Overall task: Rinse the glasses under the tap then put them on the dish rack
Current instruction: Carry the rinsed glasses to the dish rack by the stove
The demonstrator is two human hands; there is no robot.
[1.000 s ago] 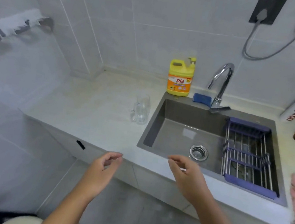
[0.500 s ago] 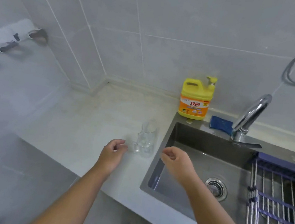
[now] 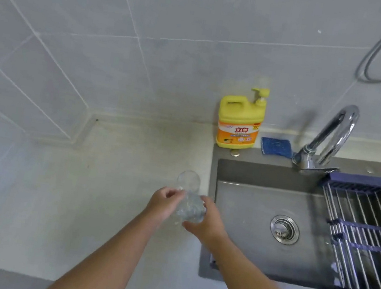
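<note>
A clear glass [image 3: 189, 200] stands on the pale counter [image 3: 108, 196], just left of the sink [image 3: 250, 201]. My left hand [image 3: 163, 203] grips its left side with curled fingers. On the other side, my right hand [image 3: 207, 220] curls round its lower part. The round rim shows above both hands. I cannot tell whether a second glass stands behind it. The chrome tap [image 3: 332, 135] arches over the sink's back edge; no water runs from it. The blue-framed wire dish rack [image 3: 363, 232] lies across the right part of the sink and holds nothing.
A yellow detergent bottle [image 3: 238, 124] stands at the sink's back left corner, with a blue sponge [image 3: 276, 146] beside it. A round drain [image 3: 284, 229] sits in the basin. Tiled walls close the counter at the back and left. A hose [image 3: 377, 60] hangs at the upper right.
Both hands have moved forward from the counter's front edge and closed on the glass. The view has shifted closer and leftward.
</note>
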